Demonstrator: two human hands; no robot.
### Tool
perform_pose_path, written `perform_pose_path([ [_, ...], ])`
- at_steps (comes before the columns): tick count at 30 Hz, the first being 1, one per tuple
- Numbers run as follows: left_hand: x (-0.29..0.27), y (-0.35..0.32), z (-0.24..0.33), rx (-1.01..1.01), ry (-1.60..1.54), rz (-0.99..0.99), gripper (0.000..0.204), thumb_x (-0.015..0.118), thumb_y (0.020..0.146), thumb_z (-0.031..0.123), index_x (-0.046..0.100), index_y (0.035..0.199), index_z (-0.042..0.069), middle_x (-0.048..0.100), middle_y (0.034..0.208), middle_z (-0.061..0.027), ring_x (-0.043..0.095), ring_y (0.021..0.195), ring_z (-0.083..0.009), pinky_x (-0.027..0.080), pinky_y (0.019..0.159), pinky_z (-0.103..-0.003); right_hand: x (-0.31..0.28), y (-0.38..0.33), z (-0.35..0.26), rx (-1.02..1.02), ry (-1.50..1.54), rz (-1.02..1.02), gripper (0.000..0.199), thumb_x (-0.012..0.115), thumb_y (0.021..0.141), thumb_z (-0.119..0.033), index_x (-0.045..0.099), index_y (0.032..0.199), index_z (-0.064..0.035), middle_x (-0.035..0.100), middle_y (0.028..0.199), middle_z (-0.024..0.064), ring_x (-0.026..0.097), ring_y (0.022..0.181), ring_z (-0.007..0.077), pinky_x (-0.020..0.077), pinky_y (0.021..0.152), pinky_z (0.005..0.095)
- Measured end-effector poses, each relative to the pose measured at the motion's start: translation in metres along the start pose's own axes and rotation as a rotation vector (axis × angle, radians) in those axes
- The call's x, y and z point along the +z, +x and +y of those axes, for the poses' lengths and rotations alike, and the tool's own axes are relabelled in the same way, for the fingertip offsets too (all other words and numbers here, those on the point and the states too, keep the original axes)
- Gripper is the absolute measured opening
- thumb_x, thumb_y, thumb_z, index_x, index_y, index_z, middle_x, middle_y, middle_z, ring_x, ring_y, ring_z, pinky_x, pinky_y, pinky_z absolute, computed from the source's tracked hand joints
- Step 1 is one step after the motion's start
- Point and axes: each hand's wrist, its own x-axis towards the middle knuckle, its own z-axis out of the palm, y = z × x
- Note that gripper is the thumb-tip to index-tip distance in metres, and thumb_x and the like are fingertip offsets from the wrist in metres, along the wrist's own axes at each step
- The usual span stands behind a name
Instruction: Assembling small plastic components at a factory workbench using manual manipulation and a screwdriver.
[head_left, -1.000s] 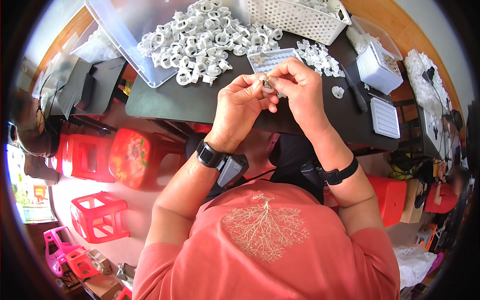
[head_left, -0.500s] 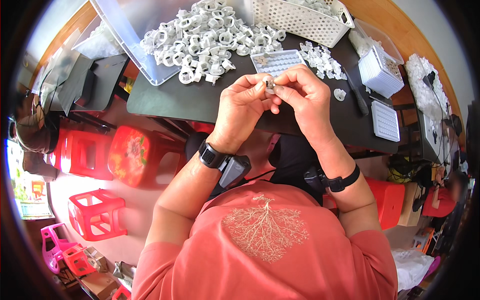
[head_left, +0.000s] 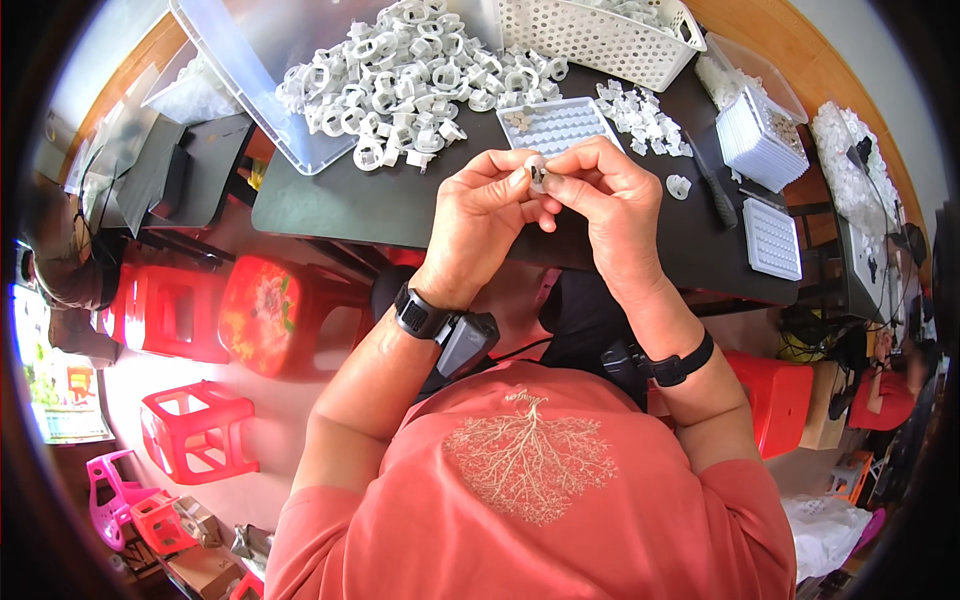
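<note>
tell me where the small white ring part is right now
In the head view it sits just above centre, pinched between the fingertips of the left hand and right hand: the ring part is held over the black table, just below the small grid tray.
</note>
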Motion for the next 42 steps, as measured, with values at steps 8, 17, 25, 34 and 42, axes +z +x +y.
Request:
perform_pose_path([
  [8, 0.001, -0.001, 0.001, 0.004, 0.002, 0.002, 0.018, 0.062, 0.098, 0.008, 0.061, 0.110, -0.005, 0.068, 0.102, -0.0163, 0.068, 0.087, -0.0256, 0.058, 0.072, -0.039, -0.001, -0.002, -0.003, -0.059, -0.055, -0.001, 0.006, 0.070, 0.086, 0.009, 0.067, 0.086, 0.0036, 0.065, 0.085, 0.0053, 0.065, 0.067, 0.0118, 0.0541, 0.056, 0.0259],
  [17, 0.002, 0.000, 0.001, -0.007, 0.026, 0.017, 0.019, 0.063, 0.098, 0.009, 0.061, 0.110, -0.005, 0.068, 0.102, -0.0177, 0.069, 0.085, -0.0283, 0.058, 0.071, -0.040, -0.005, 0.003, -0.007, -0.144, -0.307, -0.052, 0.003, 0.068, 0.088, 0.008, 0.068, 0.087, 0.0047, 0.065, 0.084, 0.0055, 0.064, 0.066, 0.0114, 0.0535, 0.056, 0.0263],
  [25, 0.003, 0.002, 0.001, -0.021, 0.013, 0.030, 0.019, 0.061, 0.099, 0.011, 0.060, 0.109, -0.005, 0.067, 0.100, -0.0176, 0.069, 0.083, -0.0291, 0.057, 0.070, -0.040, -0.005, 0.009, 0.004, -0.191, -0.358, -0.058, 0.005, 0.064, 0.088, 0.009, 0.065, 0.087, 0.0050, 0.060, 0.085, 0.0048, 0.060, 0.063, 0.0099, 0.0513, 0.054, 0.0265],
  [34, 0.005, 0.001, 0.001, -0.002, 0.022, 0.059, 0.019, 0.057, 0.102, 0.011, 0.059, 0.110, -0.006, 0.067, 0.099, -0.0169, 0.068, 0.083, -0.0284, 0.057, 0.071, -0.040, -0.004, 0.022, -0.006, 0.080, -0.128, -0.110, 0.003, 0.064, 0.088, 0.007, 0.064, 0.086, 0.0065, 0.063, 0.076, 0.0086, 0.058, 0.058, 0.0124, 0.0501, 0.049, 0.0279],
  [42, 0.002, 0.001, -0.001, 0.013, -0.020, 0.057, 0.019, 0.055, 0.102, 0.011, 0.059, 0.110, -0.006, 0.067, 0.099, -0.0165, 0.068, 0.083, -0.0286, 0.057, 0.070, -0.041, 0.001, 0.021, -0.006, 0.143, -0.025, -0.097, 0.002, 0.064, 0.089, 0.006, 0.065, 0.087, 0.0064, 0.063, 0.075, 0.0089, 0.058, 0.058, 0.0126, 0.0499, 0.047, 0.0278],
])
